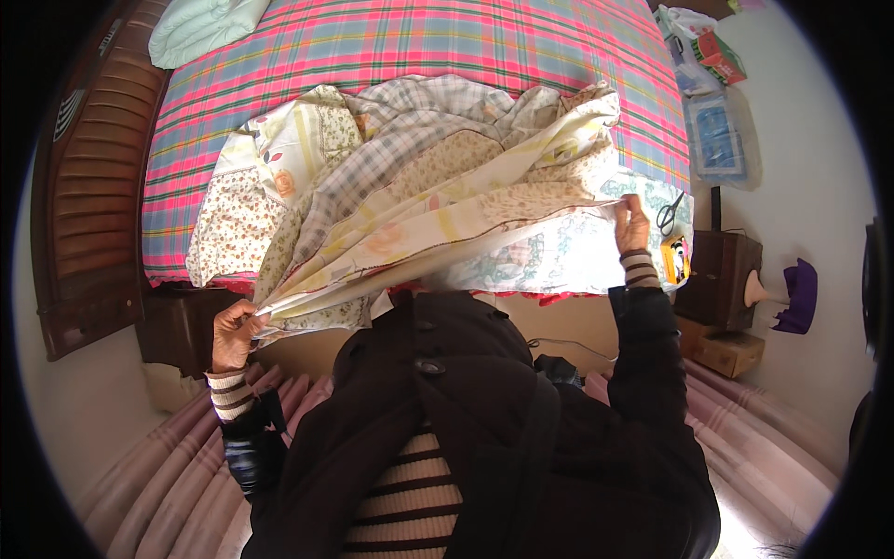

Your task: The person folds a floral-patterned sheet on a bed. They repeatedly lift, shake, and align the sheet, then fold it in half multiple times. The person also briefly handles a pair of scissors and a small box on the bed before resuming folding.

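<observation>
A patterned fabric cover [419, 189], with floral and grey checked panels, lies bunched over the near part of the bed. My left hand [236, 337] pinches its edge at the lower left, just off the bed's near side. At the right, my right hand [631, 225] grips another point of the same edge, so the edge runs taut and slanting between both hands. Beneath the right end a white and green printed cloth [559, 258] is spread on the bed. Folds hide much of the cover's far side.
Black-handled scissors [670, 213] and a small yellow box [675, 260] lie right of my right hand. A plaid sheet [419, 42] covers the bed, with a folded pale quilt [206, 28] at the far left. The brown headboard [94, 189] borders the left; a dark cabinet [719, 279] stands right.
</observation>
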Tool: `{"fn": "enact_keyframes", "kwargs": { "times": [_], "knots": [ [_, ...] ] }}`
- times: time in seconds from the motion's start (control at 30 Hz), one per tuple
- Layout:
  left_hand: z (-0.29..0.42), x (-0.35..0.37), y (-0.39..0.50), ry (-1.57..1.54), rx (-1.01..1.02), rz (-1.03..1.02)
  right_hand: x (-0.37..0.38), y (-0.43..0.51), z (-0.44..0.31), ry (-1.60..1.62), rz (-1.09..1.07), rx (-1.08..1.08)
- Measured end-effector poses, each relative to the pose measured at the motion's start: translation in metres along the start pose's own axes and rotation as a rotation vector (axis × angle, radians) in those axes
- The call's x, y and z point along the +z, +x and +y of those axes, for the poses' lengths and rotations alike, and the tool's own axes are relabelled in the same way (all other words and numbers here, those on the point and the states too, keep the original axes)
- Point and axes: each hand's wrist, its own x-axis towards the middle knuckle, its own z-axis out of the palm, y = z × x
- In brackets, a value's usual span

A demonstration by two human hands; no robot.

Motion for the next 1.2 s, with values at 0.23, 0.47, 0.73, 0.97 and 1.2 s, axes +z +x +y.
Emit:
{"fn": "enact_keyframes", "kwargs": {
  "times": [0.23, 0.47, 0.73, 0.97, 1.2],
  "knots": [
    [-0.039, -0.007, -0.003, -0.050, -0.042, 0.048, -0.036, 0.085, -0.040, 0.188, -0.421, 0.086],
    [-0.086, -0.006, -0.014, -0.101, -0.166, 0.179, 0.084, 0.149, -0.056, 0.039, -0.729, -0.290],
    [-0.097, 0.001, -0.019, -0.093, -0.198, 0.255, 0.215, 0.153, -0.075, -0.041, -0.679, -0.462],
    [-0.110, 0.005, -0.020, -0.193, -0.207, 0.289, 0.259, 0.117, -0.044, -0.124, -0.776, -0.343],
    [-0.112, 0.005, -0.018, -0.127, -0.284, 0.326, 0.253, 0.114, -0.058, -0.274, -0.657, -0.502]
  ]
}}
